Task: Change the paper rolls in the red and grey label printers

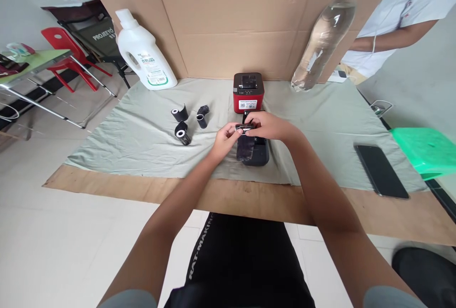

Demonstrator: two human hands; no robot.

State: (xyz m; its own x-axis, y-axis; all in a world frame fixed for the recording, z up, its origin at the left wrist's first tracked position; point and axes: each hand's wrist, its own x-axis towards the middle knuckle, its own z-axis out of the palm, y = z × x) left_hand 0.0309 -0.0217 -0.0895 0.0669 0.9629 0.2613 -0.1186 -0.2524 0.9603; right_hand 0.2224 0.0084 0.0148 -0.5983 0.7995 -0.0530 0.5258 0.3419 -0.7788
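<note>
My left hand (225,140) and my right hand (268,126) pinch a small roll of glossy black ribbon (244,128) between them, one at each end. From the roll a loose dark strip of ribbon (245,148) hangs down over the front of a black tray-like part (261,152). Just behind my fingers stands a small red-and-black printer (248,91) with a white label on its face. Its join with the black part is hidden by my hands. Left of my hands, several black ribbon rolls (183,136) lie on the cloth with some ribbon unwound.
A grey-green cloth (142,137) covers the wooden table (142,189). A white detergent bottle (144,53) and a tall clear water bottle (326,37) stand against the cardboard panel (235,23). A black phone (380,170) lies at right, near a green stool (423,151). Another person's arm (395,39) shows behind.
</note>
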